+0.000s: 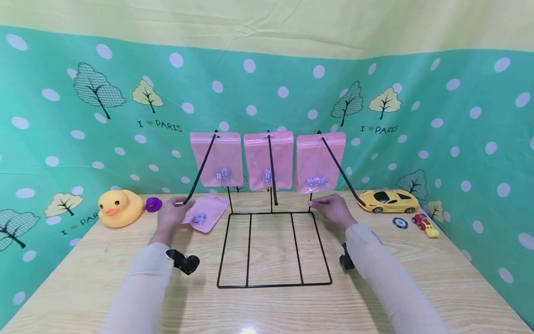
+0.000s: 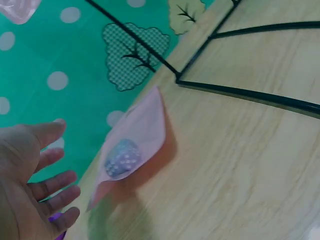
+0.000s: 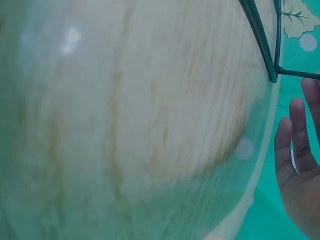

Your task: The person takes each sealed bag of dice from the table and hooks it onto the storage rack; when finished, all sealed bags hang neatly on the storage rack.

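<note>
We see our left hand (image 1: 173, 211) left of centre in the head view, fingers straight and relaxed, gripping nothing, just beside a pink pouch (image 1: 204, 212) that lies flat on the wooden table (image 1: 267, 306). In the left wrist view the same hand (image 2: 27, 190) sits at the lower left with spread fingers, the pouch (image 2: 132, 150) right of it with small dice showing through; whether they touch, we cannot tell. Our right hand (image 1: 331, 208) is right of centre, fingers loosely extended and holding nothing, near the rear right corner of the black wire rack (image 1: 273, 250). Three more pink pouches (image 1: 267, 160) hang on the rack's upright rods in the middle of the frame. At the left edge of the table stand a yellow duck (image 1: 118, 208) and a purple ring (image 1: 153, 204); at the right, a yellow toy car (image 1: 388, 200)
</note>
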Available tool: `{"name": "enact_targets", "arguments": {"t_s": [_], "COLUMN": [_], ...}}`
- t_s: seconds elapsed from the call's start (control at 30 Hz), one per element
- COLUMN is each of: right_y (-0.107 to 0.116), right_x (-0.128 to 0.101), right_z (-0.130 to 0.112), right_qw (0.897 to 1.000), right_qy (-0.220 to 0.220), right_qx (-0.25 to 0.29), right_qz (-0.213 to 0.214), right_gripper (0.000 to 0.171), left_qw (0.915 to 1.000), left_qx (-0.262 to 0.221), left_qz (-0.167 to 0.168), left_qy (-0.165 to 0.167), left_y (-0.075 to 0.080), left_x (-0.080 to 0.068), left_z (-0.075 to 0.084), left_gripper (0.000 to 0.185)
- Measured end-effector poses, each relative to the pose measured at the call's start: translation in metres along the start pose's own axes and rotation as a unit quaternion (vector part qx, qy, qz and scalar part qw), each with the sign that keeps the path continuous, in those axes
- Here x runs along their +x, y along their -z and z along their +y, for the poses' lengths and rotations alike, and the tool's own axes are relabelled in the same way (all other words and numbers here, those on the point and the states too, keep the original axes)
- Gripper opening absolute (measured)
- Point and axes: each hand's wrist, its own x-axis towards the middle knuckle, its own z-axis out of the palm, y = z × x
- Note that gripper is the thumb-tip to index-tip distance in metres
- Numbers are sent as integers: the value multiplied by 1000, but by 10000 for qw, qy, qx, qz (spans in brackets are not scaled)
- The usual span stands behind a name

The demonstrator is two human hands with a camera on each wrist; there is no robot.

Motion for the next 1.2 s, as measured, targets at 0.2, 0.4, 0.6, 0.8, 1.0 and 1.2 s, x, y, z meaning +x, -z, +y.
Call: {"name": "enact_targets", "arguments": {"t_s": [0.2,0.4,0.6,0.8,1.0,1.2], "right_y": [-1,-2,-2,-2,-2,0], "right_x": [1,0,1,1,0,0], "right_z": [-1,-2,-5,-4,-4,-5], "right_qw": [10000,10000,10000,10000,9999,9998], "right_qy": [-31,-50,-36,-1,-67,-133], "right_qx": [-22,-20,-34,-56,-119,-165], "right_qz": [0,10,2,16,24,20], "right_gripper": [36,36,34,34,35,34], "left_qw": [9985,9947,9874,9869,9924,9951], "left_qx": [536,1020,1580,1613,1111,603], "left_qz": [4,55,127,0,-404,-509], "left_qy": [125,137,43,2,347,588], "left_y": [-8,-13,-20,-18,-13,-17], "left_x": [-7,-14,-14,-19,-20,-14], "left_z": [0,-2,-2,4,6,5], "left_gripper": [70,72,70,76,73,66]}}
